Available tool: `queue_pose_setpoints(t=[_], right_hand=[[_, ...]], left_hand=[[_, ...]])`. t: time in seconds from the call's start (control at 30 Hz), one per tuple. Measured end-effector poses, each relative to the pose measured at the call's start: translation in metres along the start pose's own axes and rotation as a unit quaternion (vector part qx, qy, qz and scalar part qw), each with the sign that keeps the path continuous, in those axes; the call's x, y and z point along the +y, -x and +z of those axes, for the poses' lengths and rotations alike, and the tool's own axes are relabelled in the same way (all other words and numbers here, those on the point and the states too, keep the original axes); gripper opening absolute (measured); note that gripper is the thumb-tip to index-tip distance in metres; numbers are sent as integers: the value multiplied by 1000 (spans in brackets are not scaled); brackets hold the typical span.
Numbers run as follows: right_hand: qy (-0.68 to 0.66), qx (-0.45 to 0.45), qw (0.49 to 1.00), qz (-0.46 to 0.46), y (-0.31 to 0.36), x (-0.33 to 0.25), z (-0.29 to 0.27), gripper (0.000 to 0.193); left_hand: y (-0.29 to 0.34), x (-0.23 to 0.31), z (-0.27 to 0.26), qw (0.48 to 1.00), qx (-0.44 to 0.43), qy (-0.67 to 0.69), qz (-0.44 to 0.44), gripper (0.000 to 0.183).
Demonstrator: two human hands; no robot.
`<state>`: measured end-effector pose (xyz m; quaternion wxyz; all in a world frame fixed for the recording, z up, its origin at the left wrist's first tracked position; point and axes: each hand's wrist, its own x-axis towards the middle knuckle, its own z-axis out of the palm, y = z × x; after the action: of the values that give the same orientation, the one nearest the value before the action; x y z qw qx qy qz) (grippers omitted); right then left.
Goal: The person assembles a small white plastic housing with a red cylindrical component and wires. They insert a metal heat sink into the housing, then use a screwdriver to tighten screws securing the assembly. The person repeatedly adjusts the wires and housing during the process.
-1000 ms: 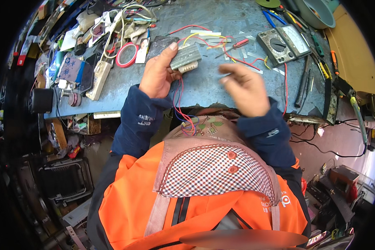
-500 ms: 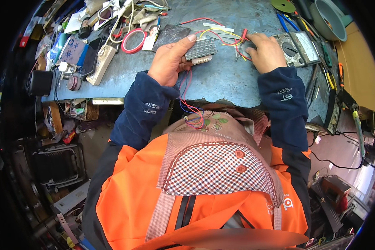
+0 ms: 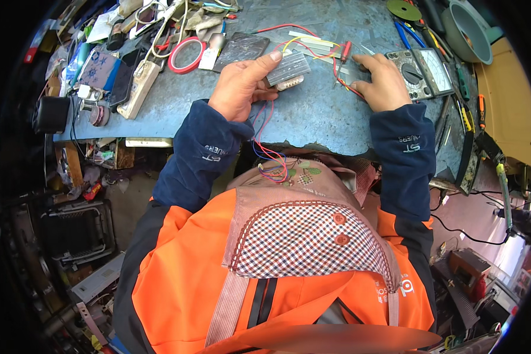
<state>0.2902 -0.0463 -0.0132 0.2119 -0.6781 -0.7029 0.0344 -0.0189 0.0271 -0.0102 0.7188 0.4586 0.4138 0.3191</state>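
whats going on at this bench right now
A person in an orange jacket with dark blue sleeves is working at a cluttered blue workbench. The left hand holds a small ribbed metal module just above the bench, with red and blue wires trailing down from it toward the person's chest. The right hand rests on the bench beside an analog multimeter, at its red probe lead. A ring of red tape and a white power strip lie to the left.

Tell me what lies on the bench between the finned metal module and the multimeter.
In the head view: the right hand, a red probe and red and yellow wires.
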Motion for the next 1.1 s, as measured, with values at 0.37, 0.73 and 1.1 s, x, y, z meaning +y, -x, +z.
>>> queue_pose_setpoints(t=[0.37,0.73,1.1], right_hand=[[-6,-29,998,55,-2,-12,-2,47],[99,-38,993,55,-2,-6,9,52],[-248,326,902,134,3,-9,-1,17]], left_hand=[[3,1,-2,993,-37,108,-11,44],[-13,-21,-8,984,-123,124,30,48],[-24,-28,-22,993,-95,10,65,33]])
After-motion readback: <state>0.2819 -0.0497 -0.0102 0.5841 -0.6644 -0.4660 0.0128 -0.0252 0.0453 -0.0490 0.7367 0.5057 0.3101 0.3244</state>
